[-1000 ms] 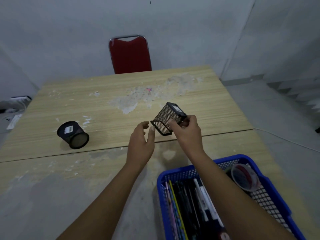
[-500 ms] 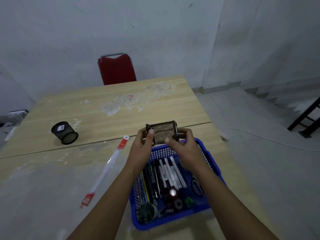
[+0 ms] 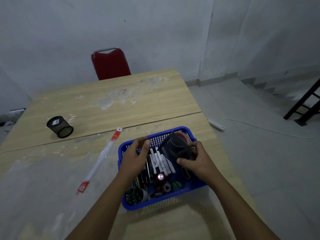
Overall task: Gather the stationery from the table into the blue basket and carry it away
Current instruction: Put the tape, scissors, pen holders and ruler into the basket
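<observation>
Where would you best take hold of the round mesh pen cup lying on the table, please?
The round mesh pen cup lies on its side, open mouth toward the camera. Probably come from above and close fingers across its curved wall near the middle; the left hand is nearer.

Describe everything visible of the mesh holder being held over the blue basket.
The mesh holder is a small black box of what looks like wire mesh with a solid dark rim. It is tilted, held above the right half of the blue basket, over the white markers. The right hand grips it from the near side. The left hand is apart from it.
</observation>
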